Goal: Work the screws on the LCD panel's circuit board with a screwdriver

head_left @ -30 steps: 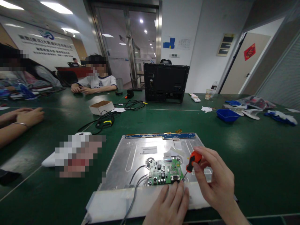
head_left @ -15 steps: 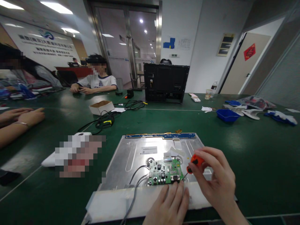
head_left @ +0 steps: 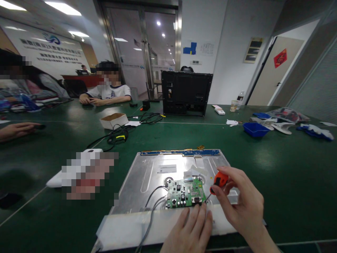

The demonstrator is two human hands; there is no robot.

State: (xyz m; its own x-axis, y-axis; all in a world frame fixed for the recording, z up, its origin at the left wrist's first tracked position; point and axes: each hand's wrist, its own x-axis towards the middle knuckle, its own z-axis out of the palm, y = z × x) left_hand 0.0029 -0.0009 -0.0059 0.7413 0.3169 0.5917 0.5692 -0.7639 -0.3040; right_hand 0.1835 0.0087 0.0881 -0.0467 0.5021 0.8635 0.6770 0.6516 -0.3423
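Note:
My right hand [head_left: 242, 200] grips an orange and black screwdriver [head_left: 220, 180] between thumb and fingers. Its thin shaft slants down to the lower right corner of a green circuit board [head_left: 185, 192]. That board lies on the silver metal back of a display panel [head_left: 152, 175]. My left hand [head_left: 191, 228] lies flat with fingers stretched out, fingertips at the board's lower edge, over a whitish strip [head_left: 131, 230] along the panel's near side. Grey cables [head_left: 152, 218] run from the board's left side toward me. A blue strip board [head_left: 181, 153] lines the panel's far edge.
A black monitor housing [head_left: 186, 93] stands upright at the back. Black cables [head_left: 118, 135] and an open cardboard box [head_left: 113, 121] lie left of centre. On the right are a blue tray [head_left: 255, 129] and gloves [head_left: 316, 131]. Another person's hand [head_left: 19, 130] is at left.
The orange handle has turned slightly in my right hand, and its fingers have shifted a little. My left hand stays put. At left, the other person's hands have moved; only one remains in view.

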